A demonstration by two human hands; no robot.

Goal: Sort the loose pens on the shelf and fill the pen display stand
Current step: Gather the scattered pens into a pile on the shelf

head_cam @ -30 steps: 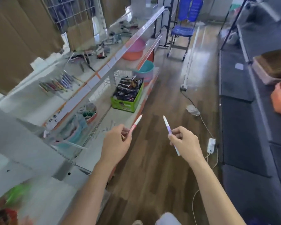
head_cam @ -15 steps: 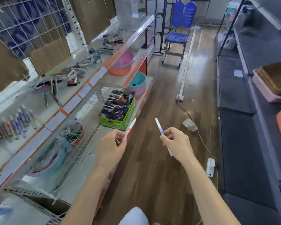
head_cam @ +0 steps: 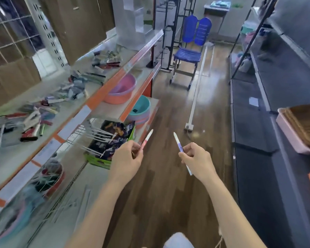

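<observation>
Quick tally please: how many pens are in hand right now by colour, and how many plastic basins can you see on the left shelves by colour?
Pink-banded pen, in the left hand: 1
Purple-banded pen, in the right hand: 1
Pink basin: 1
Teal basin: 1
Total: 4, being 2 pens and 2 basins.

Blue folding chair (head_cam: 190, 51) far down the wooden floor (head_cam: 170, 176), pink basin (head_cam: 121, 90) above teal basin (head_cam: 139, 108), green box (head_cam: 104, 161) of packets just beside them, brown trays (head_cam: 306, 124) opposite.
</observation>
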